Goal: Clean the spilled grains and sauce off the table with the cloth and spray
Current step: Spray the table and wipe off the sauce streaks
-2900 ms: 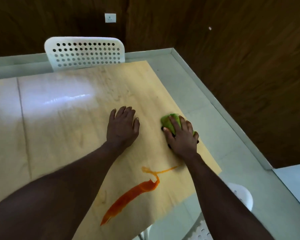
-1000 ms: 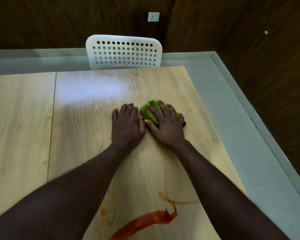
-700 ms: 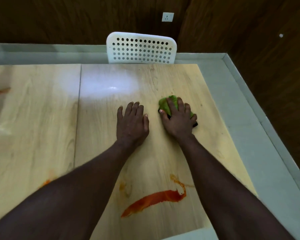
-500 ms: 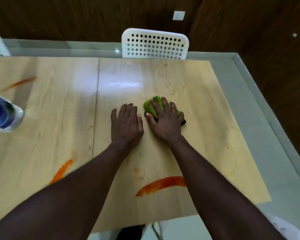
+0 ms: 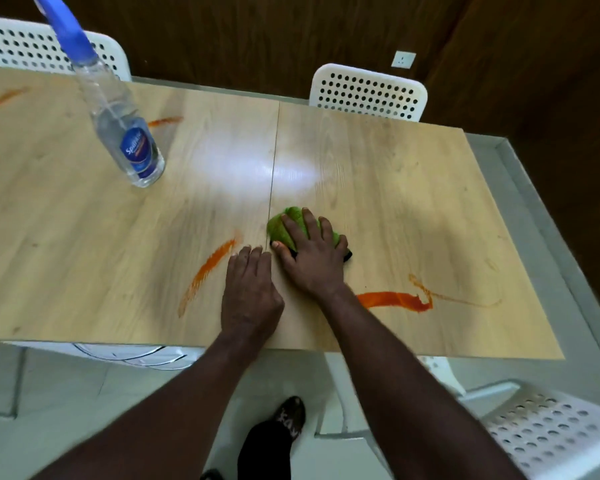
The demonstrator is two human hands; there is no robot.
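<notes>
My right hand (image 5: 312, 258) presses a green cloth (image 5: 286, 225) flat against the wooden table (image 5: 413, 202), fingers spread over it. My left hand (image 5: 250, 292) rests on the table just left of it, fingers curled under slightly. An orange sauce streak (image 5: 395, 301) lies to the right of my right forearm, with a thin smear trailing right. A fainter streak (image 5: 208, 271) lies left of my left hand. Two more streaks (image 5: 165, 121) sit at the far left. A clear spray bottle (image 5: 118, 123) with a blue nozzle stands at the left. No grains are visible.
White perforated chairs stand behind the table at the far left (image 5: 21, 46) and the far middle (image 5: 368, 91). Another white chair (image 5: 548, 431) is at the lower right on the grey floor. My foot (image 5: 288, 417) shows below the table's near edge.
The view has pulled back and swung left, bringing the spray bottle and more streaks into sight. Both hands and the cloth now sit closer to the near edge, by the table's seam.
</notes>
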